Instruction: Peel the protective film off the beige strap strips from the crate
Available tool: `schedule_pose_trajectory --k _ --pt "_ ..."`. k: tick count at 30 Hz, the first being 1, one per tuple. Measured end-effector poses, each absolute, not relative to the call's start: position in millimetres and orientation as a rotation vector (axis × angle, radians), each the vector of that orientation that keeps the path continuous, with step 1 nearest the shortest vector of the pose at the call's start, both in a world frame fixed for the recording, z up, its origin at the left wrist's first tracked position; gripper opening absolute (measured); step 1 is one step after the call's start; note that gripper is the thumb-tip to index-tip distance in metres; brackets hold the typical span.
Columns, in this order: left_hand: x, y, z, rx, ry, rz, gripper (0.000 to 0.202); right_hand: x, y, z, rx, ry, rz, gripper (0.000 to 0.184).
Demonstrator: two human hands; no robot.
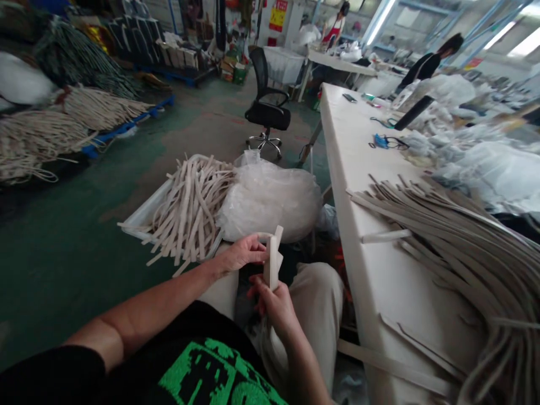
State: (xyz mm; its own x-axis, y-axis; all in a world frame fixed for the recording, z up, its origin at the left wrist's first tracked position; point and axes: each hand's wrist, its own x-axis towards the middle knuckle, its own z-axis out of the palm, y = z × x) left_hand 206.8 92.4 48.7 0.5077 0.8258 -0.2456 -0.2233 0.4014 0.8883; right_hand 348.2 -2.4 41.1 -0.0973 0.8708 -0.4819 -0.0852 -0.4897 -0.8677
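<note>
Above a seated person's lap, the right grip (pixel 272 301) closes around the lower end of a folded beige strip (pixel 273 267) as the left grip (pixel 247 253) pinches it higher up. A bulging plastic bag (pixel 270 194) and a tray (pixel 145 212) of loose strips (pixel 196 197) crowd the knees, with a strip-laden counter (pixel 358 146) hemming the right side.

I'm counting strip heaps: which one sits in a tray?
The heap beside the plastic bundle; the others lie on the pale table and the blue pallet.

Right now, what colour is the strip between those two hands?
The strip is pale beige; it shows best in the head view.
</note>
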Motion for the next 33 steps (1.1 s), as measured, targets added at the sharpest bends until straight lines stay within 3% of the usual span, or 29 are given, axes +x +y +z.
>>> schedule_pose_trajectory --k 4,10,13,17,25,33 --pt "203 77 45 0.792 0.731 0.747 0.044 355 -16 44 -1.441 -0.909 1.748 0.076" --pt "185 54 27 0.765 0.797 0.844 0.039 366 -13 48 -1.484 -0.913 1.673 0.072" --pt "172 57 -4 0.814 0.876 0.744 0.039 370 -9 47 -1.549 -0.973 1.653 0.073" --pt "144 99 -65 0.927 1.384 0.655 0.037 376 -4 47 -1.628 -0.863 1.605 0.07" --pt "84 193 -146 1.034 1.882 0.601 0.012 380 4 40 -1.685 -0.777 1.701 0.072" --pt "105 233 -187 1.132 1.867 0.584 0.057 371 2 32 -1.687 -0.746 1.778 0.074"
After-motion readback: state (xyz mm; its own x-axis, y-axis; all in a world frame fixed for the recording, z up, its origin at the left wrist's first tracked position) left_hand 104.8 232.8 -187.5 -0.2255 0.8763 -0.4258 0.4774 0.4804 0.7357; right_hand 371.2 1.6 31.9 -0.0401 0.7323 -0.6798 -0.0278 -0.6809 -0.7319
